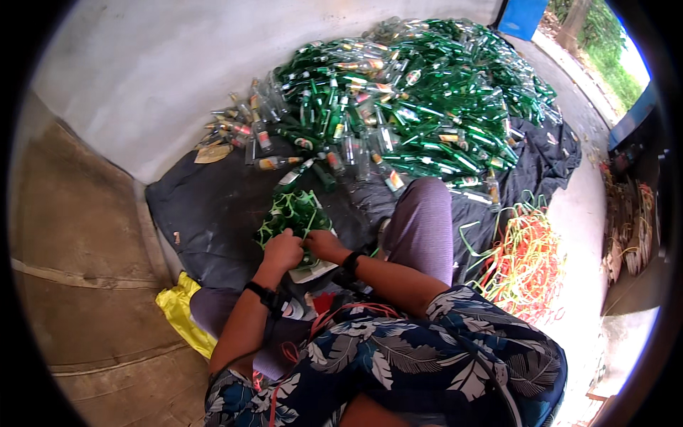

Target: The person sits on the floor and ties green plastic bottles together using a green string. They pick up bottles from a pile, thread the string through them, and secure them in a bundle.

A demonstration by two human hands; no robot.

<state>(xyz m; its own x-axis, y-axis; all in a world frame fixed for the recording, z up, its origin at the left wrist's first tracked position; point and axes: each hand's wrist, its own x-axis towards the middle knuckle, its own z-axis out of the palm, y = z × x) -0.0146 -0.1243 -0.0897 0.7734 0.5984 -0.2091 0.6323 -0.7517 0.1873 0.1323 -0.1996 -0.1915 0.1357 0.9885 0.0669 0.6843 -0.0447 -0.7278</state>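
In front of me stands a bundle of green glass bottles, packed close together, with a light green plastic strap running around and across them. My left hand is closed in a fist at the near side of the bundle, its fingers gripping the strap. Close beside it, my right hand is also closed at the strap, knuckles toward the bottles. The strap's ends inside both hands are mostly hidden by the fingers. Under the near edge of the bundle shows a pale flat piece.
A big heap of loose green and clear bottles covers the far part of a black sheet. Red, yellow and green straps lie piled at the right. A yellow plastic bag lies at my left, near brown sacking.
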